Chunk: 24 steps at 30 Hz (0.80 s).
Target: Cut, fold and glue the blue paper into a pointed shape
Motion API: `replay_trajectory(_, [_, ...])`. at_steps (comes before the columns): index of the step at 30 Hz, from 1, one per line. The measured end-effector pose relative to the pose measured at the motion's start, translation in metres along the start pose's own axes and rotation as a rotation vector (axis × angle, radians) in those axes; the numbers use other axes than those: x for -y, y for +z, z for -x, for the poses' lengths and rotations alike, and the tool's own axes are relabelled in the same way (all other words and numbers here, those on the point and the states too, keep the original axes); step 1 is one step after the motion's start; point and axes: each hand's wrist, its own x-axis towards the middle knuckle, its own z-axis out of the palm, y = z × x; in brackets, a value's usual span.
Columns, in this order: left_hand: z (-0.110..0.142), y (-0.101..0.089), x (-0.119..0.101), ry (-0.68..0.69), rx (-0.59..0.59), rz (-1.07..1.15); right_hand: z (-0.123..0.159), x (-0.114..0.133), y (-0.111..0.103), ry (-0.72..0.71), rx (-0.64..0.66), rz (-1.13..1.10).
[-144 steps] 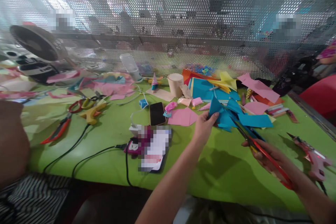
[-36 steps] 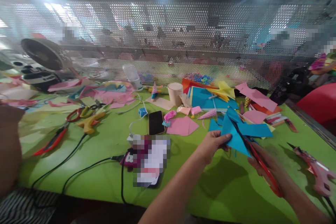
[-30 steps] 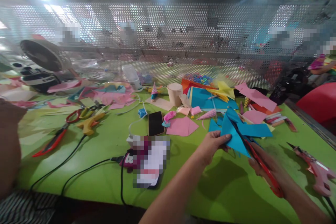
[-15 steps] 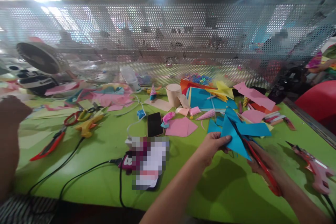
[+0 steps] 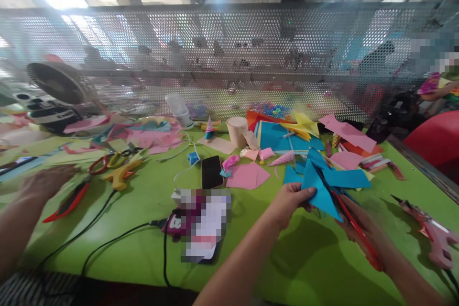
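My left hand (image 5: 292,201) pinches a piece of blue paper (image 5: 319,198) between thumb and fingers, above the green table. My right hand (image 5: 362,224) is closed round the red handles of a pair of scissors (image 5: 353,224). The scissors' dark blades lie against the blue paper along its right side. Part of the right hand's fingers is hidden behind the handles. More blue paper scraps (image 5: 346,178) lie just beyond, and a pink glue gun (image 5: 426,232) rests to the right of my right hand.
Another person's hand (image 5: 46,181) reaches over papers at left, near red scissors (image 5: 71,198) and a yellow glue gun (image 5: 122,174). Mid-table lie a black phone (image 5: 212,172), pink paper (image 5: 247,175), a cardboard tube (image 5: 236,131) and a pixelated phone (image 5: 208,224) beside cables. A perforated metal screen (image 5: 229,62) stands behind.
At left, the other person's hand has come down onto the papers. My hands, the blue paper and the scissors look almost the same; the view has shifted slightly.
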Motion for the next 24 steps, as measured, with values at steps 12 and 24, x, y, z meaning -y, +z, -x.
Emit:
replay_trajectory(12, [0.001, 0.001, -0.001, 0.001, 0.0, 0.002, -0.002, -0.004, 0.004, 0.053, -0.023, -0.12])
replay_trajectory(24, [0.003, 0.001, 0.001, -0.022, 0.024, -0.014, -0.005, 0.01, -0.009, -0.027, 0.02, 0.075])
